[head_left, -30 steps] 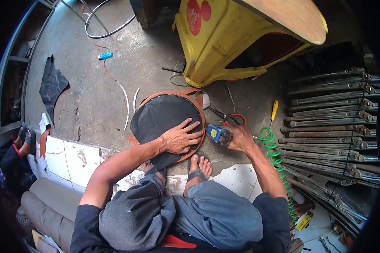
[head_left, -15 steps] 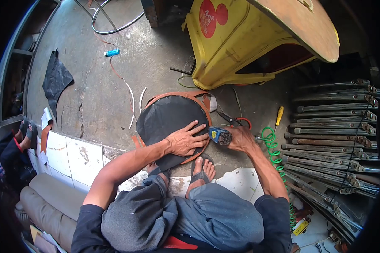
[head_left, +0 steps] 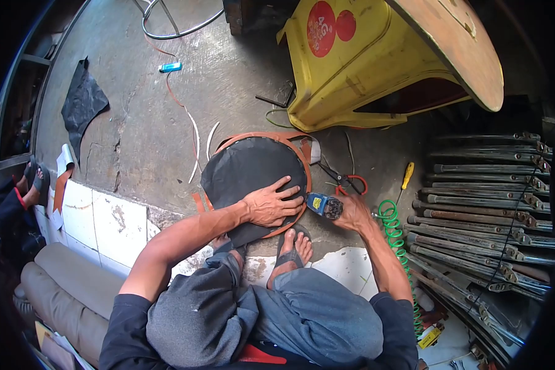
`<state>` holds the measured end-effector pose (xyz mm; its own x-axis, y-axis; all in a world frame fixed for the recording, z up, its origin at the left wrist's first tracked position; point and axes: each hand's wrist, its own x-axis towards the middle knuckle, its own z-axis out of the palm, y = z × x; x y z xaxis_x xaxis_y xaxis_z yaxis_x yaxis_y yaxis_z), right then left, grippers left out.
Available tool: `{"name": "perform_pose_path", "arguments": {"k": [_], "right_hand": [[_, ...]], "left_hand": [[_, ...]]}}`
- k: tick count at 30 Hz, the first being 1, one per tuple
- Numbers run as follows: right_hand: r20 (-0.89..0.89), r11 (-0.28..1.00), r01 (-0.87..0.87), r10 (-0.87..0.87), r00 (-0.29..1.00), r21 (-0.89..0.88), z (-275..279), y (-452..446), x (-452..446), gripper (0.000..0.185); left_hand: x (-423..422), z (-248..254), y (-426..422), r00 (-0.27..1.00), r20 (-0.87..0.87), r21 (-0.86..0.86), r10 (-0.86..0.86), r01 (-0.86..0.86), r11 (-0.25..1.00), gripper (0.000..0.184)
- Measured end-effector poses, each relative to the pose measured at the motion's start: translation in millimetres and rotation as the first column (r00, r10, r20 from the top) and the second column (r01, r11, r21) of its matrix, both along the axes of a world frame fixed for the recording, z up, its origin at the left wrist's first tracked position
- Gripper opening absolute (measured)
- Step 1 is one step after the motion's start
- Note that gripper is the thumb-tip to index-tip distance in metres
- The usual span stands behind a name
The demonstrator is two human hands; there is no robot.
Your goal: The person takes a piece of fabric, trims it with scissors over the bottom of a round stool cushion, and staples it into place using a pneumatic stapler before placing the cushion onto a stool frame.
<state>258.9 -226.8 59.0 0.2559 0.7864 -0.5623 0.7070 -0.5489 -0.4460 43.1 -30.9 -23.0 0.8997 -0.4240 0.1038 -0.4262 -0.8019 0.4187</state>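
A round seat pad (head_left: 250, 169) with a black cloth underside and a brown rim lies at my feet. My left hand (head_left: 271, 203) rests flat on the black cloth near its right edge, fingers spread. My right hand (head_left: 353, 214) is wrapped round a blue air staple gun (head_left: 324, 206), whose nose meets the rim just beside my left fingertips. A green coiled hose (head_left: 393, 225) runs behind my right wrist. Red-handled scissors (head_left: 354, 184) lie just beyond the gun. Brown trim (head_left: 308, 148) extends past the pad's far edge.
A yellow plastic stool (head_left: 345, 68) lies tipped at the back, a round board (head_left: 468, 49) against it. Metal frames (head_left: 484, 203) are stacked at right. A yellow screwdriver (head_left: 407, 176), a blue lighter (head_left: 170, 67) and a black scrap (head_left: 83, 105) lie about. Another person's feet (head_left: 37, 179) show at left.
The staple gun's rear end has swung slightly toward me, while its nose stays at the pad's rim. My left hand keeps its place on the cloth. The camera view has shifted a little.
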Motion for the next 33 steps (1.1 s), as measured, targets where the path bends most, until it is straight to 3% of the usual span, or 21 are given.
{"name": "perform_pose_path", "arguments": {"k": [10, 15, 26, 33], "right_hand": [[0.047, 1.000, -0.011, 0.011, 0.999, -0.019, 1, -3, -6, 0.042], [-0.023, 0.992, 0.125, -0.125, 0.992, 0.009, 10, -6, -19, 0.043], [-0.078, 0.979, 0.201, -0.202, 0.976, -0.014, 4, -22, -38, 0.039], [0.027, 0.980, 0.200, -0.200, 0.979, 0.021, 1, -29, -50, 0.041]], "left_hand": [[-3, -2, -1, 1.000, 0.001, 0.005, -0.005, 0.005, 1.000, 0.062], [-2, 0, 1, 1.000, 0.011, -0.017, -0.001, 0.002, 1.000, 0.062], [-6, 6, 6, 0.999, -0.046, -0.101, -0.011, 0.006, 0.995, 0.056], [-4, 7, 5, 0.995, -0.098, -0.080, -0.029, 0.021, 0.997, 0.057]]}}
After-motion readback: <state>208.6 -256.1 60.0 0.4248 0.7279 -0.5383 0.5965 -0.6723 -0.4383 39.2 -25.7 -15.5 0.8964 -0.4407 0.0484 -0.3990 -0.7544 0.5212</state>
